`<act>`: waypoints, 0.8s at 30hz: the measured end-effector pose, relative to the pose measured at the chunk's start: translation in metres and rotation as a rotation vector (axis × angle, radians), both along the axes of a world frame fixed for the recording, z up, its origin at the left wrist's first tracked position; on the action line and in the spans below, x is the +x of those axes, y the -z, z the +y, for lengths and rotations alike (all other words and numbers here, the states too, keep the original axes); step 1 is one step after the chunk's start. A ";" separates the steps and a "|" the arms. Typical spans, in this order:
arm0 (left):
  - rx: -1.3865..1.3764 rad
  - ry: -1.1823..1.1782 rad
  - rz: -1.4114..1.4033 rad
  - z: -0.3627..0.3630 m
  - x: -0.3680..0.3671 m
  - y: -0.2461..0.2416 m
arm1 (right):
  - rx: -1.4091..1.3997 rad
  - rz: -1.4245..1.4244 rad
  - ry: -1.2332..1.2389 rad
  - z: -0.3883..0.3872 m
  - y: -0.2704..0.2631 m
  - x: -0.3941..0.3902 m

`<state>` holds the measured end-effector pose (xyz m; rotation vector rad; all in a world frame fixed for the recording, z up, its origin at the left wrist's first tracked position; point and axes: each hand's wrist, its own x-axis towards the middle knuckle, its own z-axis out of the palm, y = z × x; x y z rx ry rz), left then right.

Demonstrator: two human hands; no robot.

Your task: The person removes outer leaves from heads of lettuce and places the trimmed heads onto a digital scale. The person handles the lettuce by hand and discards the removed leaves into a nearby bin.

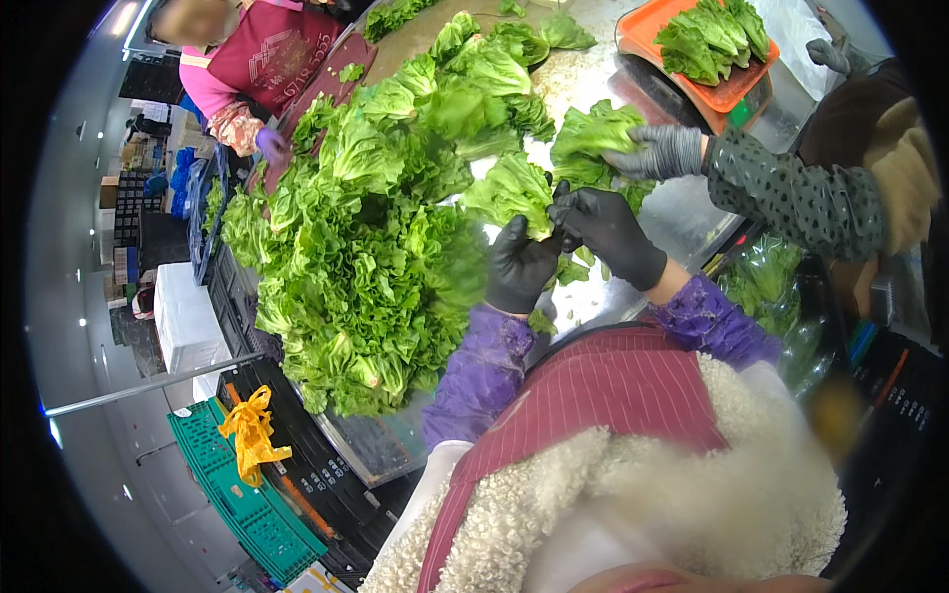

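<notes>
Both my hands wear black gloves and meet at a small head of green leaf lettuce (pixel 511 194) above the metal table (pixel 586 300). My left hand (pixel 523 265) grips it low, near the cut base, with the thumb up. Bent fingers of my right hand (pixel 609 231) pinch at its right edge; exactly what lies between those fingertips is hidden. A large heap of lettuce (pixel 371 274) covers the table to my left. Loose leaf scraps (pixel 572 271) lie beneath my hands.
A co-worker's grey-gloved hand (pixel 660 152) holds lettuce (pixel 593 141) close on my right. Beyond it, an orange tray (pixel 645 33) with lettuce sits on a scale. Another person's purple-gloved hand (pixel 273 146) is across the heap. Bagged lettuce (pixel 764 285) and a green crate (pixel 245 493) flank me.
</notes>
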<state>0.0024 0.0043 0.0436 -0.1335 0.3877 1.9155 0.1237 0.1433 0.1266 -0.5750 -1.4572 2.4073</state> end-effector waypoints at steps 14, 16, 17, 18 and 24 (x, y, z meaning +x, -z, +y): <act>-0.370 -0.037 1.464 -0.006 0.003 0.008 | 0.579 -0.111 0.352 -0.007 0.014 0.006; -0.382 -0.155 1.830 -0.005 0.001 0.013 | 1.035 0.027 0.362 -0.007 0.010 0.007; -0.396 -0.188 1.931 -0.003 0.001 0.014 | 1.236 0.052 0.346 -0.006 0.009 0.008; -0.405 -0.184 1.982 -0.001 0.001 0.014 | 1.116 0.010 0.264 -0.006 0.008 0.008; -0.358 -0.152 1.603 0.004 0.014 -0.014 | 1.243 -0.049 0.325 0.002 0.016 0.004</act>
